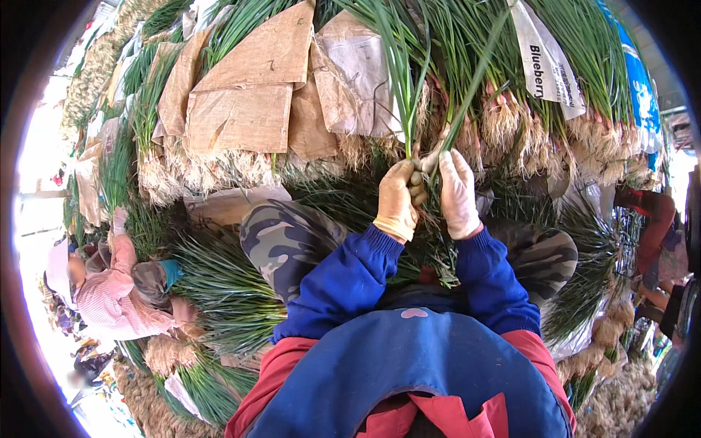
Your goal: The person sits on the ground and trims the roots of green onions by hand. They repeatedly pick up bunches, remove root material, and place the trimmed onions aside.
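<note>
In front of my lap, both gloved hands work close together at spring onions with long green leaves. My left hand [395, 198], in a yellowed glove, grips a spring onion [407, 104] whose leaves rise upward. Beside it, my right hand [460, 191], in a whiter glove, has its fingers closed on a long flat green leaf [476, 82] that slants up to the right. The fingertips of the two hands nearly meet, so the stem ends between them are partly hidden. Loose leaves and stalks lie below the hands, between my knees.
Rooted spring onion bundles [501, 117] line the far side, partly under brown sacking [238, 117] and a white printed sack [547, 60]. Cut leaves [230, 295] pile at my left. A person in a pink checked top [118, 306] sits left; another person's red sleeve [651, 208] shows right.
</note>
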Available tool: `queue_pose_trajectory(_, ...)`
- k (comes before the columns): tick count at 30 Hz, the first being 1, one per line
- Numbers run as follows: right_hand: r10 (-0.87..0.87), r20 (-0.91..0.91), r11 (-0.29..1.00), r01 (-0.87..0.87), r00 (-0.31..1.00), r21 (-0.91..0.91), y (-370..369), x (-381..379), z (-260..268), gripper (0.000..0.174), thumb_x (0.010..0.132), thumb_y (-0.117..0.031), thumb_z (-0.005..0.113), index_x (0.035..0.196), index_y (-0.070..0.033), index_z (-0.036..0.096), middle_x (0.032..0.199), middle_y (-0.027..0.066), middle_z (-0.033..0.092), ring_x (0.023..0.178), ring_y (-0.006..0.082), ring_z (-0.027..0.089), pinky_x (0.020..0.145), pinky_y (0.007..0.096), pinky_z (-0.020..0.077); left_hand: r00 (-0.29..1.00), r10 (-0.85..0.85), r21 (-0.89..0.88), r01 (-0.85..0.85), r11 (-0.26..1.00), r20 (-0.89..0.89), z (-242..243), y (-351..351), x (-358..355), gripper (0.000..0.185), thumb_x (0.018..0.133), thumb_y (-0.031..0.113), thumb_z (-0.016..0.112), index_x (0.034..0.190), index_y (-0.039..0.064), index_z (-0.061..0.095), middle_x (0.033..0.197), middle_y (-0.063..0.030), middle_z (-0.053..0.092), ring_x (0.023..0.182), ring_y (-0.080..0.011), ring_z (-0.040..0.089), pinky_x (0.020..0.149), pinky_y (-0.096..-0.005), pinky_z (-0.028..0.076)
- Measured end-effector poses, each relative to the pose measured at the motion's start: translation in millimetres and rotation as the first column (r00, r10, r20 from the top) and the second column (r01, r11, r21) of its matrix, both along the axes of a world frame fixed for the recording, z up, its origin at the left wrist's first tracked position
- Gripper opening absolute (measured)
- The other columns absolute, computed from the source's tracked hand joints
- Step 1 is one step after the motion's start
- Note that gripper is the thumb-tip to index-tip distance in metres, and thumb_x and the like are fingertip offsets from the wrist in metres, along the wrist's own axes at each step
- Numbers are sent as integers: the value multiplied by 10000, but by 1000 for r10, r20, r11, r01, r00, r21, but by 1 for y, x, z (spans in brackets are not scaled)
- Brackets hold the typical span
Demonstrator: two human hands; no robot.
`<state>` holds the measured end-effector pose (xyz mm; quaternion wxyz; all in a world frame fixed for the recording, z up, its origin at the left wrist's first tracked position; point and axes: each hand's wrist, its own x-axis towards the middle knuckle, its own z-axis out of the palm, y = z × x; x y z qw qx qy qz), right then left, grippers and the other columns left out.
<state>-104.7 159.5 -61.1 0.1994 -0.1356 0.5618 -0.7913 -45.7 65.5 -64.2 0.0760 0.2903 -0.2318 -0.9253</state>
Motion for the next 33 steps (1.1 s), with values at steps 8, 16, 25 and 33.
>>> queue_pose_trajectory(8,287,250,630,-379,925,678,108,22,-1,270,976,-239,540,817,-36,619,694,31,626,561,133,572,483,293,435,992,123,-514,-99,852,13,23,-32,-7,186,976,223,579,980,61,671,631,51,502,466,-13,401,398,-177,317)
queue_pose_trajectory(16,-55,232,919,-41,971,391,28,-42,13,353,964,-268,609,1185,7,614,924,-4,649,745,76,585,669,223,467,982,-135,-138,117,983,-130,18,-32,-5,241,964,205,572,1077,0,629,730,-28,634,505,-56,517,421,-191,393)
queue_pose_trajectory(25,192,-727,685,441,659,580,26,23,41,151,890,-228,634,834,-88,620,741,113,626,663,319,624,591,415,488,942,-335,-569,289,770,25,33,-24,-1,134,932,150,640,1004,60,571,936,-41,695,772,-93,639,543,-172,466)
queue_pose_trajectory(33,356,-254,534,27,899,845,100,-15,-34,289,901,-279,612,1065,-52,684,987,174,698,895,273,684,797,366,527,968,-162,-240,113,964,-193,25,-13,11,91,916,54,625,929,105,551,806,-110,673,620,-141,619,556,-273,523)
